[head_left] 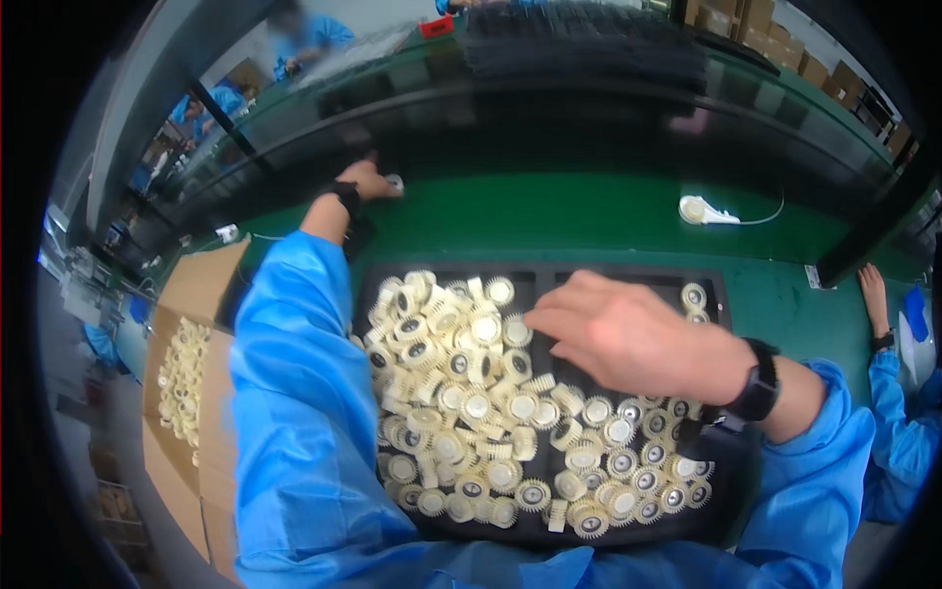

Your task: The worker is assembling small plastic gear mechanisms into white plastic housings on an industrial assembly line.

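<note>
While the right hand [628, 334] is hovering over the black tray [545, 285], near the gears [486, 329] heaping up inside it, the left hand [365, 181] is extending over the surface [549, 216] beyond the tray, a white piece [394, 184] showing at its fingers; whether either grip is clamping anything, I cannot tell. The tray's walls are probably keeping the gears from rolling off.

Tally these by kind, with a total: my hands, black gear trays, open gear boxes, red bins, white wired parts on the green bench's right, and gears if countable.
Left hand, right hand: 2
Black tray: 1
Open box: 1
Red bin: 1
White wired part: 1
Total: 6
Gears: heaped and overlapping, too many to count; left out.
</note>
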`<state>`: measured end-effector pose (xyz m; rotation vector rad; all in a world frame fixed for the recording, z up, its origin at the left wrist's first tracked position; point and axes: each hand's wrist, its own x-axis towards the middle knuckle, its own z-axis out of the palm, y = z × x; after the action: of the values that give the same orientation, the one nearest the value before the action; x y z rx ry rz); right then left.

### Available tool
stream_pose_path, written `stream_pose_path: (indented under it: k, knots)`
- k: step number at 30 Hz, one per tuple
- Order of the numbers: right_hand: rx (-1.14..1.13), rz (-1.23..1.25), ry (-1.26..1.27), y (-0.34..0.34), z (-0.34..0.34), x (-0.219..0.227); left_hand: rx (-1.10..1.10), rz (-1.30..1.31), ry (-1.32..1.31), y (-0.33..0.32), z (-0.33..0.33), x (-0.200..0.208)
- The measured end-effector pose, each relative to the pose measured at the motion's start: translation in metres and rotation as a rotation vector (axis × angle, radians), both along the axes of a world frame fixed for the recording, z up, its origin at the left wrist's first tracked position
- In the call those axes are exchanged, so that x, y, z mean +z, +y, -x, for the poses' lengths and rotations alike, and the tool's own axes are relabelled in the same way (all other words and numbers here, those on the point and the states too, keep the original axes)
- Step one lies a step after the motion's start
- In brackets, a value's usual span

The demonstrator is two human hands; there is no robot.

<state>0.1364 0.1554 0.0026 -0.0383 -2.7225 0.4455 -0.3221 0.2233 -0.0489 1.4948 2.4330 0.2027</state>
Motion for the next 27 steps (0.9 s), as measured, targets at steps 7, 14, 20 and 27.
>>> stream_pose_path:
  k: [7, 14, 20, 27]
  knots:
    - [-0.066, -0.063, -0.182, -0.006, 0.034, -0.024, -0.133, -0.058, -0.044, 0.007, -0.033, -0.017]
    - [-0.139, -0.020, -0.141, -0.013, 0.041, -0.033, -0.188, -0.048, 0.161, 0.011, -0.061, -0.012]
    - [-0.201, 0.044, -0.005, -0.015, 0.021, 0.007, 0.115, -0.466, -0.265, -0.003, -0.045, 0.057]
    - [-0.294, 0.578, 0.156, -0.035, -0.032, 0.061, -0.414, -0.875, -0.946, -0.101, -0.140, 0.207]
